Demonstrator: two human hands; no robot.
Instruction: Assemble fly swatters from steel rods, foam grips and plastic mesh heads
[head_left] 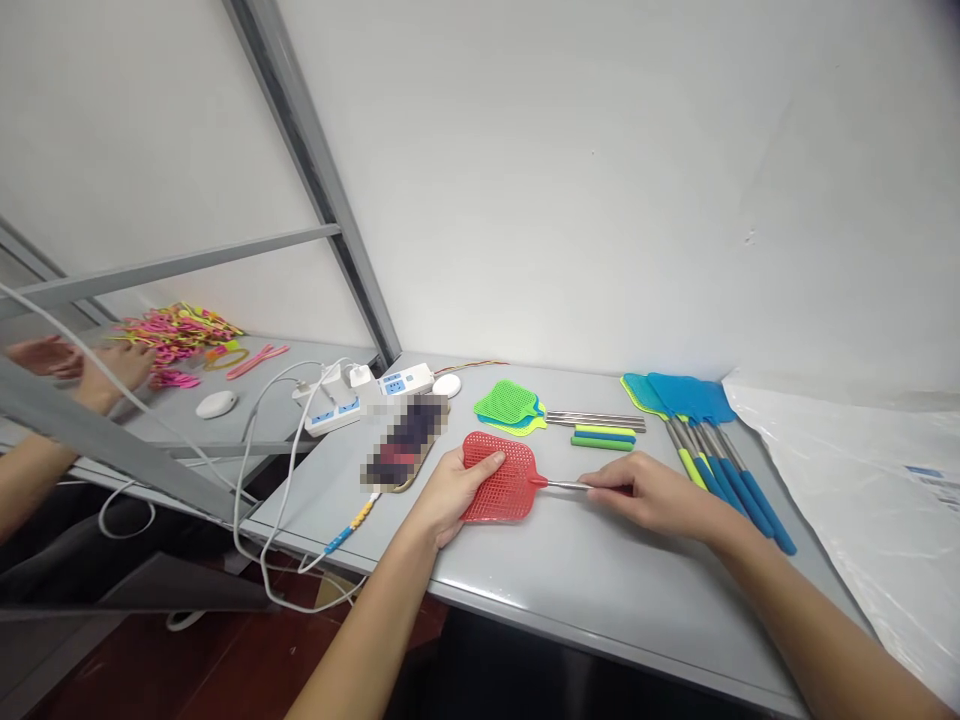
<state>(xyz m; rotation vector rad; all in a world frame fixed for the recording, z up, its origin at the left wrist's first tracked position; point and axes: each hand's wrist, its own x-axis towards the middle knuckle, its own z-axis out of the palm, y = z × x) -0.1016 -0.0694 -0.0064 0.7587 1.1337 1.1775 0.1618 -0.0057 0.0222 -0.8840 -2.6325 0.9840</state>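
A red fly swatter (pixel 510 485) with a mesh head and a thin metal rod lies across both my hands, just above the grey table. My left hand (pixel 450 490) pinches the left edge of the head, thumb on top. My right hand (pixel 649 495) is closed around the far end of the rod; what its fingers cover is hidden. Behind the red head lie green, blue and yellow swatter heads (pixel 510 402) with bare metal rods (pixel 596 420). Beside these rods rest loose coloured handle sleeves (pixel 604 438). Several swatters with blue and yellow handles (pixel 720 460) are piled at the right.
A clear plastic bag (pixel 847 470) covers the table's right side. A phone (pixel 409 445), a power strip (pixel 397 384) and white cables (pixel 274 510) are to the left. Past a metal frame (pixel 322 170), another person's hands (pixel 112 370) are near pink and yellow pieces (pixel 180 335).
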